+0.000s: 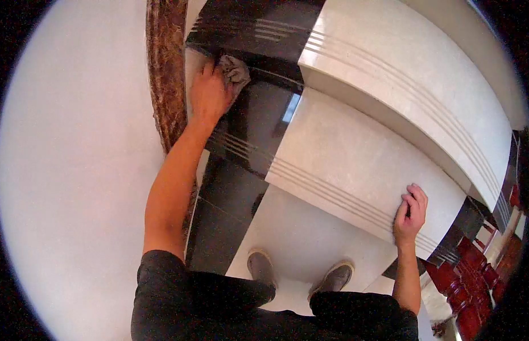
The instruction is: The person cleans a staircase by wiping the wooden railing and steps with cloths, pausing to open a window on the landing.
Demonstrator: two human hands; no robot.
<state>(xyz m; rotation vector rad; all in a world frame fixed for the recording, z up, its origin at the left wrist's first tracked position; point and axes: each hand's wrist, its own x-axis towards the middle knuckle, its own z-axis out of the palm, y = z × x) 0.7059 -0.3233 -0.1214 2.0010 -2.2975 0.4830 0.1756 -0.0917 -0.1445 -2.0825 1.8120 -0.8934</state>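
Observation:
My left hand (211, 94) is closed on a crumpled grey cloth (236, 71), which touches the dark glossy part of a stair step (264, 108) near the brown marbled skirting. My right hand (411, 213) rests at the front part of the cream step (355, 148), above its grooved edge. Its fingers are bent and slightly apart, with nothing seen in them.
A higher cream step (412, 74) rises beyond. Brown marbled trim (168, 74) runs along the white wall (77, 159) at left. Dark red turned balusters (469, 278) stand at lower right. My shoes (333, 277) are on the pale floor below.

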